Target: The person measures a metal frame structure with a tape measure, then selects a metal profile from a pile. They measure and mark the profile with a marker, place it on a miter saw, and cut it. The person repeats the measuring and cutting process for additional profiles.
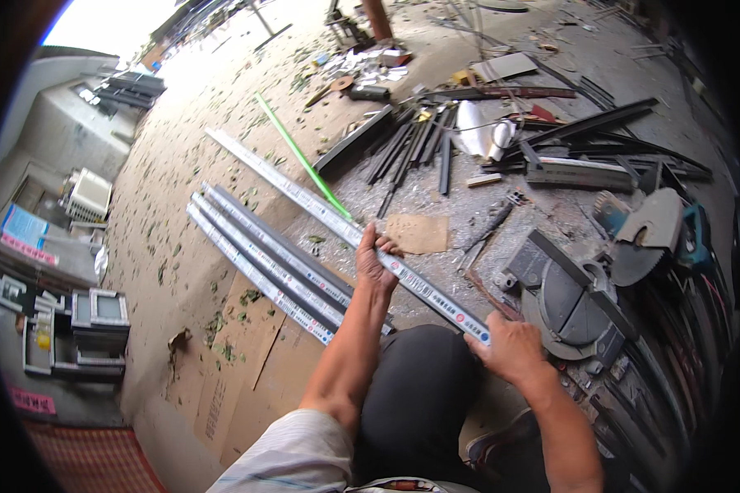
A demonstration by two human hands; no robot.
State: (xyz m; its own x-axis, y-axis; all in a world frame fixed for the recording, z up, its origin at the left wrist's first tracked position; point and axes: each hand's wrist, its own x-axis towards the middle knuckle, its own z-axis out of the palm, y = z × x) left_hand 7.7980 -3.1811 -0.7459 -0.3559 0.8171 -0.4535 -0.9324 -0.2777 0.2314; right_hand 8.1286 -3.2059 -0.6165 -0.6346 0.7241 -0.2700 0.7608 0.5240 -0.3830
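Observation:
A long metal profile (430,297), wrapped in pale printed film, slants across in front of me from the far left to the near right. My left hand (376,259) is closed around it near its middle. At its near end, my right hand (507,351) grips it with the thumb along the top. Several similar profiles (259,261) lie side by side on the floor to the left of it, partly over flattened cardboard (234,382). My bent knee (423,394) in dark trousers is beneath the held profile.
On the right stands a mitre saw (567,312) with a large round blade (640,251). Dark metal offcuts (419,140) are heaped beyond it. A green strip (300,152) and a small cardboard piece (419,233) lie ahead. Frames (99,333) lean at the left wall.

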